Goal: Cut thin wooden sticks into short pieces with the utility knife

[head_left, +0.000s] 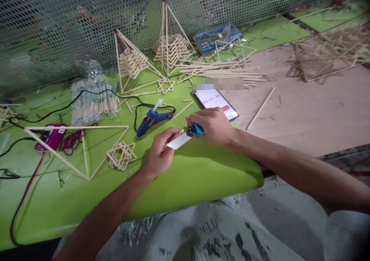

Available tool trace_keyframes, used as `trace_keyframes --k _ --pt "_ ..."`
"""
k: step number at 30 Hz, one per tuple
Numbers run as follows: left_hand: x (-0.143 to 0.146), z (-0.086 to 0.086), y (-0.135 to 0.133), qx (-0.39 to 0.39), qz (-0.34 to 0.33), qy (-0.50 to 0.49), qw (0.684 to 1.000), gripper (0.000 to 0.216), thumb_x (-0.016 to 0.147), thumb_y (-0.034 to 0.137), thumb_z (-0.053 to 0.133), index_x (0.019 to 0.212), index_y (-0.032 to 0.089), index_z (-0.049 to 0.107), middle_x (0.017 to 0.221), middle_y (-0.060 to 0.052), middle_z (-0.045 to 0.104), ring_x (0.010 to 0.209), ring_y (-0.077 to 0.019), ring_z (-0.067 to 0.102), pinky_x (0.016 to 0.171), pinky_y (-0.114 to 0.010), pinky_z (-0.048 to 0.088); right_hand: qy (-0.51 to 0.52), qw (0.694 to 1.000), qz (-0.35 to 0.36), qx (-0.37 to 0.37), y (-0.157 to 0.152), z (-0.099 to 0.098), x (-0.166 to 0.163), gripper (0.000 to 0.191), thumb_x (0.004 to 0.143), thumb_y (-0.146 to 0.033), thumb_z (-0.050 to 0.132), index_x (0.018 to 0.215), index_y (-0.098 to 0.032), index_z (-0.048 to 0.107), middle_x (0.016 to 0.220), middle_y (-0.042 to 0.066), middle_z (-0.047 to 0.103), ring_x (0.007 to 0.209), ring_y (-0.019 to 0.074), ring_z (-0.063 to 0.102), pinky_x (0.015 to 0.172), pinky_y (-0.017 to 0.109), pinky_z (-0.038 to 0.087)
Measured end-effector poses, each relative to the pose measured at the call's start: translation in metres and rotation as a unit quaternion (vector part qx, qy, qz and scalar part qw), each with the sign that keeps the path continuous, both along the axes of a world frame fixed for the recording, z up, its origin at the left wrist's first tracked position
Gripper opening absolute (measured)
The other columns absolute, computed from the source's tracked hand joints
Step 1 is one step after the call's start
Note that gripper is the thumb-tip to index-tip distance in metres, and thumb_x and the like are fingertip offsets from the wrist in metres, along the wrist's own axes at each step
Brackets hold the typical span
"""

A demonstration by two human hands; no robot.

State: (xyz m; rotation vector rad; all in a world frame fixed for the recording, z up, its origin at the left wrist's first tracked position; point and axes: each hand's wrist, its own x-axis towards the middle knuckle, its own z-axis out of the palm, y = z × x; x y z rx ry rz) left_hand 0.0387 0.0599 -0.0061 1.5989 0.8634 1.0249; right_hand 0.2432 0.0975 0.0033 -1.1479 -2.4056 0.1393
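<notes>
My right hand point(214, 124) is closed around the blue handle of a box cutter point(179, 139), whose wide blade points left and down toward my other hand. Between the pinched fingers of my left hand point(162, 151) is a thin wooden stick point(181, 131); only its pale tip shows, close to the blade. Just beyond that hand, a blue glue gun point(154, 118) rests on the green table point(202, 184). A small star-shaped stick frame point(121, 156) lies left of my left hand. Behind my right hand is a phone point(215, 101) with a running timer on its screen.
A large triangular stick frame point(86, 153) and a purple box point(50, 137) with cords are at left. Farther back are a bag of sticks point(94, 99), two pyramid stick models point(170, 47), loose sticks point(219, 70) and a blue packet point(218, 37) before a perforated metal screen point(86, 34).
</notes>
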Motion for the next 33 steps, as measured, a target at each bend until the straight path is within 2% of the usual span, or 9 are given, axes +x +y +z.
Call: trace_keyframes --k 14,27,33 --pt "-0.003 -0.004 -0.001 0.019 -0.011 0.022 1.000 0.012 0.094 0.023 0.051 0.091 0.021 0.063 0.074 0.000 0.055 0.070 -0.0139 0.051 0.065 -0.028 0.037 -0.014 1.000 -0.012 -0.023 0.000 -0.001 -0.001 0.010 0.073 -0.018 0.050 0.076 -0.019 0.060 0.064 0.000 0.059 0.057 0.0118 0.047 0.053 0.028 0.028" --pt "0.007 0.003 -0.003 -0.007 0.019 0.017 1.000 0.021 0.096 0.033 0.050 0.086 0.020 0.064 0.069 -0.001 0.052 0.061 -0.0122 0.046 0.058 -0.028 0.034 -0.015 0.998 -0.023 -0.055 0.001 0.002 -0.001 0.020 0.063 -0.016 0.049 0.078 -0.019 0.062 0.066 0.000 0.063 0.058 0.0124 0.050 0.053 0.027 0.027" --pt "0.013 0.009 -0.011 -0.052 0.042 0.014 0.998 0.022 0.096 0.036 0.051 0.086 0.020 0.062 0.061 0.003 0.045 0.052 -0.0088 0.035 0.049 -0.025 0.024 -0.068 0.994 -0.076 -0.038 0.002 0.011 -0.002 0.015 0.067 -0.017 0.049 0.077 -0.018 0.062 0.064 0.001 0.063 0.057 0.0134 0.051 0.052 0.028 0.024"
